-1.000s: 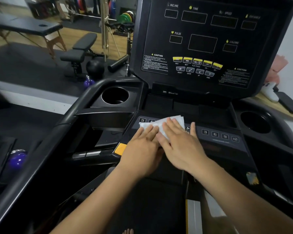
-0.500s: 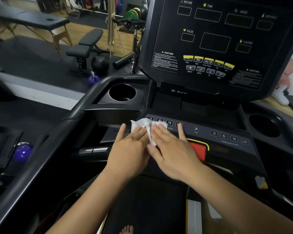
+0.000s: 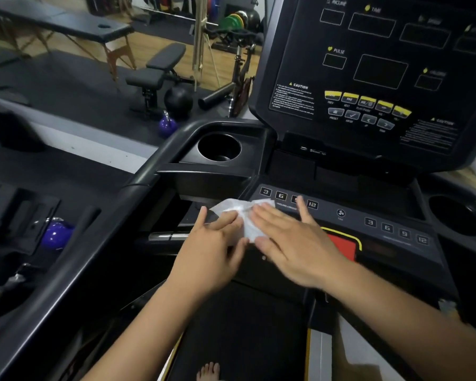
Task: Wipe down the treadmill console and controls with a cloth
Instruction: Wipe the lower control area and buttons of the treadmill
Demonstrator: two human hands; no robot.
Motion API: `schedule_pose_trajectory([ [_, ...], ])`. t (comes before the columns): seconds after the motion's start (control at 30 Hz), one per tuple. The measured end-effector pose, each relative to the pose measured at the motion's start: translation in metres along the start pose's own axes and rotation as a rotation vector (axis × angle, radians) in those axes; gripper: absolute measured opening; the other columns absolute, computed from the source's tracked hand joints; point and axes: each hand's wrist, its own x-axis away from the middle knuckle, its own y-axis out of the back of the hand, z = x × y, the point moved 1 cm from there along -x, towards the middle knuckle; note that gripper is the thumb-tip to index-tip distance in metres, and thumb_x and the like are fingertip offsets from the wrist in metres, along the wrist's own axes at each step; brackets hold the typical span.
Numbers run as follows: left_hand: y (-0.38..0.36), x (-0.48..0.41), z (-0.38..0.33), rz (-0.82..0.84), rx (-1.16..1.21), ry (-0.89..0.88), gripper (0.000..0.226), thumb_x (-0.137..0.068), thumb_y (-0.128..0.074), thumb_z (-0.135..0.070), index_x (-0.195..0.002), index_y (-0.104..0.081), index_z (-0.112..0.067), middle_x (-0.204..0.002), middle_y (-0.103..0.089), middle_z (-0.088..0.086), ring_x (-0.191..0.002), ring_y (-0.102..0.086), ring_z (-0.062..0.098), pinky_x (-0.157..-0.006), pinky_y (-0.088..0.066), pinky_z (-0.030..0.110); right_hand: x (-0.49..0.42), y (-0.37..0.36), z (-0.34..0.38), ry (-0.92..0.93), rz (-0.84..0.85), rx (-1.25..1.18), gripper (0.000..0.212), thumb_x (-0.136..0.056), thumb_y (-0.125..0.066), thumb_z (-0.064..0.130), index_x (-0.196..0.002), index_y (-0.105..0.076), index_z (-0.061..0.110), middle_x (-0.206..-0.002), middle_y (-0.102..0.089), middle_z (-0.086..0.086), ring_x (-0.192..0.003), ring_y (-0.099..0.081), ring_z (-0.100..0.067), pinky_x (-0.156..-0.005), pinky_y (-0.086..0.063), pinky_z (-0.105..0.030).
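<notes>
A white cloth (image 3: pixel 243 215) lies bunched on the left end of the treadmill's lower control panel (image 3: pixel 341 213), just below the numbered buttons. My right hand (image 3: pixel 294 243) presses flat on the cloth's right part, fingers straight and spread, thumb over one button. My left hand (image 3: pixel 212 251) rests on its left part with the fingers slightly bent and the thumb stretched away. The upright console display (image 3: pixel 379 72), dark, with yellow keys, rises behind. A red stop button (image 3: pixel 341 246) shows beside my right wrist.
Round cup holders sit at the left (image 3: pixel 219 147) and right (image 3: pixel 454 215) of the panel. A black handrail (image 3: pixel 94 243) runs down the left side. Purple kettlebells (image 3: pixel 57 233), a weight bench (image 3: pixel 160 67) and a massage table stand beyond. My bare foot (image 3: pixel 208 371) shows on the belt.
Both hands have slid the cloth leftward along the lower panel, uncovering the numbered buttons and the red button. The cloth, flat a second ago, is now bunched between my hands.
</notes>
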Motion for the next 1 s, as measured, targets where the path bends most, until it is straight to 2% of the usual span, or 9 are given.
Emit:
schedule_pose_trajectory([
  [0.1,0.003,-0.008,0.003,0.010,0.072,0.098,0.042,-0.095,-0.055,-0.038,-0.127,-0.064,-0.013,-0.128,-0.067,0.002,-0.116,-0.062,0.016,-0.123,-0.011,0.038,-0.024,0.014,-0.023,-0.084,-0.021,0.040,0.072,-0.092,0.001,0.057,-0.154,-0.023,0.027,-0.161,-0.014,0.015,-0.147,-0.007,0.002,-0.116,0.016,-0.055],
  [0.2,0.008,-0.018,0.000,0.017,0.133,0.152,0.034,-0.093,-0.060,-0.035,-0.120,-0.064,-0.015,-0.067,-0.062,-0.007,-0.081,-0.064,0.028,-0.121,-0.019,0.040,-0.046,0.017,-0.009,-0.122,-0.044,0.010,0.061,-0.100,-0.012,0.050,-0.153,-0.025,0.023,-0.162,-0.017,0.009,-0.148,-0.010,-0.003,-0.118,0.010,-0.056],
  [0.27,0.010,-0.016,0.007,0.047,0.164,0.203,0.034,-0.092,-0.054,-0.041,-0.111,-0.063,-0.014,-0.055,-0.056,-0.003,-0.070,-0.060,0.031,-0.121,-0.019,0.037,-0.034,0.005,0.016,-0.024,-0.031,-0.008,0.071,-0.094,-0.005,0.057,-0.154,-0.022,0.023,-0.162,-0.016,0.009,-0.149,-0.008,-0.005,-0.119,0.008,-0.055],
  [0.4,0.020,-0.003,0.015,0.097,0.270,0.228,0.041,-0.084,-0.040,-0.033,-0.113,-0.064,-0.016,-0.068,-0.067,0.002,-0.073,-0.060,0.023,-0.119,-0.014,0.030,0.001,-0.012,0.015,0.101,0.016,0.013,0.079,-0.090,0.002,0.067,-0.155,-0.014,0.025,-0.158,0.000,0.016,-0.145,0.006,0.004,-0.119,0.013,-0.051],
  [0.53,0.024,-0.015,0.012,0.149,0.276,0.207,0.056,-0.080,-0.033,-0.039,-0.114,-0.063,-0.007,-0.086,-0.070,0.007,-0.090,-0.061,0.024,-0.108,-0.023,0.030,-0.030,0.003,-0.018,-0.054,-0.036,0.073,0.075,-0.090,0.003,0.062,-0.155,-0.016,0.028,-0.162,-0.006,0.015,-0.146,0.002,0.004,-0.118,0.013,-0.054],
  [0.7,0.019,-0.012,0.017,0.120,0.318,0.177,0.034,-0.084,-0.034,-0.025,-0.089,-0.062,-0.006,-0.069,-0.061,0.006,-0.073,-0.056,0.022,-0.109,-0.031,0.030,-0.017,-0.019,0.023,-0.006,-0.102,0.070,0.076,-0.092,-0.013,0.061,-0.152,-0.029,0.018,-0.162,-0.017,0.003,-0.149,-0.009,-0.008,-0.119,0.002,-0.056],
  [0.8,0.021,-0.005,0.025,0.014,0.393,0.274,0.033,-0.090,-0.043,-0.013,-0.100,-0.074,-0.012,-0.088,-0.073,-0.001,-0.085,-0.061,0.010,-0.091,-0.042,0.016,0.005,-0.036,0.029,0.126,-0.089,0.150,0.071,-0.096,-0.025,0.060,-0.151,-0.029,0.017,-0.160,-0.022,0.002,-0.148,-0.016,-0.011,-0.117,-0.005,-0.057],
  [0.87,0.023,-0.007,0.025,0.002,0.371,0.295,0.036,-0.089,-0.046,-0.010,-0.109,-0.075,-0.018,-0.097,-0.074,-0.005,-0.088,-0.061,0.003,-0.078,-0.038,0.004,-0.004,-0.026,0.012,0.114,-0.096,0.221,0.069,-0.095,-0.026,0.059,-0.151,-0.031,0.018,-0.158,-0.028,0.003,-0.145,-0.024,-0.009,-0.117,-0.007,-0.060],
  [1.0,0.025,-0.017,0.026,0.036,0.397,0.301,0.038,-0.088,-0.046,-0.012,-0.109,-0.075,-0.024,-0.087,-0.074,-0.007,-0.079,-0.064,0.005,-0.071,-0.045,0.012,-0.023,-0.005,-0.007,-0.071,-0.082,0.244,0.074,-0.093,-0.011,0.063,-0.155,-0.017,0.022,-0.163,-0.010,0.006,-0.149,-0.008,-0.007,-0.118,0.005,-0.059],
])
